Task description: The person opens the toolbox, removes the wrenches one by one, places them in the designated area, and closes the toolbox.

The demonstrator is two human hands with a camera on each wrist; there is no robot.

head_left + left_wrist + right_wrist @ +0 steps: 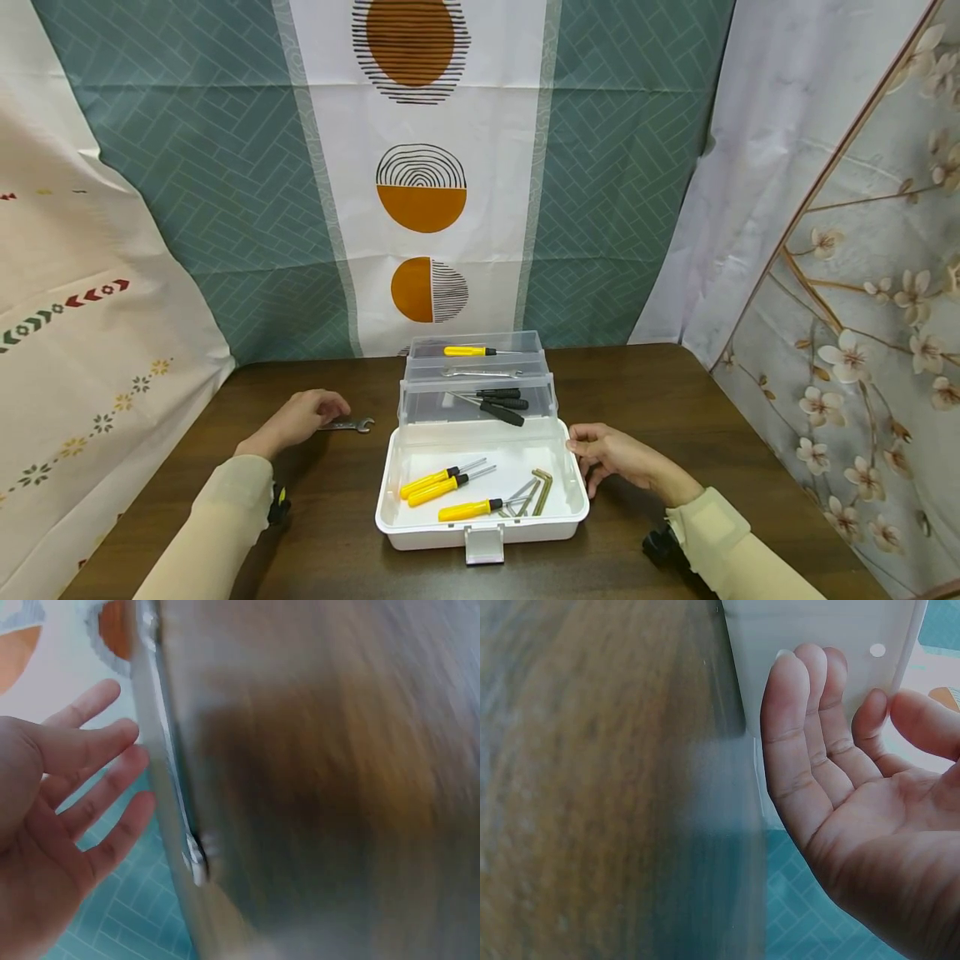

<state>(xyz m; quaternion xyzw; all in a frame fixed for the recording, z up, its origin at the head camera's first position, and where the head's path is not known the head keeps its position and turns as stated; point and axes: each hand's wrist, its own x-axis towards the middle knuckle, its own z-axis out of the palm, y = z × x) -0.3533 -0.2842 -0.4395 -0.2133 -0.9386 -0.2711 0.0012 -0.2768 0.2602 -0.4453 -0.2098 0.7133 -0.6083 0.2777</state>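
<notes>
My left hand (305,414) hovers at the left of the table, fingers spread and relaxed, with nothing in them. Just beside its fingertips, a silver open-ended wrench (171,742) lies on the wood; in the head view, the hand covers part of this wrench (358,425). A white toolbox (431,537) stands lid up at the middle. At its right side my right hand (617,455) pinches the rim between thumb and forefinger. The other fingers (786,742) lie along the outer wall. Inside the box are yellow-handled screwdrivers (470,510) and brass-coloured hex keys (542,492).
Clear trays (420,407) rise behind the box, holding black-handled screwdrivers (501,413), another wrench (480,372) and one yellow screwdriver (468,351). A latch flap (484,544) hangs at the front. Patterned cloth (240,208) hangs behind the dark wooden table (622,367).
</notes>
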